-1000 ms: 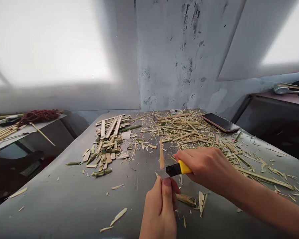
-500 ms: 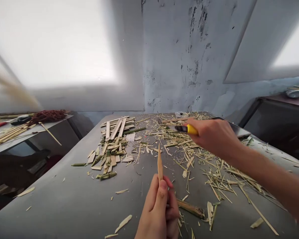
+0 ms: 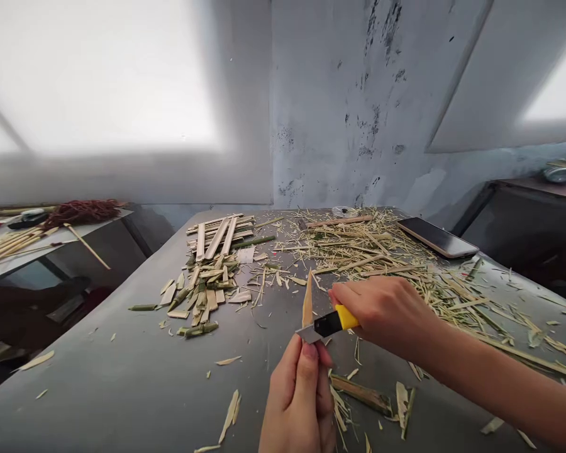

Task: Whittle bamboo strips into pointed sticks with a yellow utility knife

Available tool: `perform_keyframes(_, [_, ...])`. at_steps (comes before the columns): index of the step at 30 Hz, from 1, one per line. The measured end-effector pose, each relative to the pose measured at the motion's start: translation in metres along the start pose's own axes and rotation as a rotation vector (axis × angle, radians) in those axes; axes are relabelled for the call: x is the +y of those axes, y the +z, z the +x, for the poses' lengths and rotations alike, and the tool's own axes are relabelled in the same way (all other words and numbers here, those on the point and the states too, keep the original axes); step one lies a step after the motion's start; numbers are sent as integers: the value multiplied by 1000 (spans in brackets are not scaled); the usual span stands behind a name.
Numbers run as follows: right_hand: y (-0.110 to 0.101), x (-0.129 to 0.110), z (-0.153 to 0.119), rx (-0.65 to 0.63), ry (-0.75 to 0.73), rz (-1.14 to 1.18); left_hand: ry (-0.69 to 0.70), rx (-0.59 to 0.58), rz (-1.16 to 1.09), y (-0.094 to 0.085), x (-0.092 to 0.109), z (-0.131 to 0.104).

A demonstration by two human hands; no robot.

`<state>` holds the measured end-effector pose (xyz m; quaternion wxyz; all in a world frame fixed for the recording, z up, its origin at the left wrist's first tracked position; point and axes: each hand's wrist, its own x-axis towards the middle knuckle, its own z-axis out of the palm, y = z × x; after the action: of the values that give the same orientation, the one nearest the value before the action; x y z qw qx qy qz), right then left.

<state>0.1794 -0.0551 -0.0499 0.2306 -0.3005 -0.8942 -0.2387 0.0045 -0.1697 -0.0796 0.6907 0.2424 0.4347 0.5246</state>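
Upright in my left hand (image 3: 298, 396) is a pointed bamboo sliver (image 3: 307, 302), its tip facing away from me and its lower end hidden in my closed fingers. My right hand (image 3: 380, 308) grips a yellow and black utility knife (image 3: 332, 321). The knife's blade lies against the sliver just above my left thumb. Below the hands, a thicker bamboo piece (image 3: 362, 394) rests on the table among thin shavings.
Bamboo strips (image 3: 217, 238) and short offcuts (image 3: 202, 296) are heaped at the left of the grey table (image 3: 160, 384). Shavings (image 3: 358, 242) cover the back right, beside a phone (image 3: 436, 237). A side table (image 3: 42, 251) holds sticks and dark red cord (image 3: 82, 212).
My right hand has come down and toward me, bringing the knife blade onto the bamboo sliver. The phone it covered now shows. My left hand keeps its hold on the sliver.
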Motion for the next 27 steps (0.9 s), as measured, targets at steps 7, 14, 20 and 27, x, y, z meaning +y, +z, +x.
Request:
perform_keyframes(7, [17,12,32,-83,85,-42,33,-2,-49,5,11,-6])
perform_keyframes(14, [-23,102,52,14,551,-204,43,-34,-83,3,-14,-15])
perform_keyframes(20, [-23,29,20,-44,258,-54,-6,-100,-93,2,1,-9])
perform_keyframes(27, [-17,-9,-16,-27,36,64,5,-66,7,3,-3,-13])
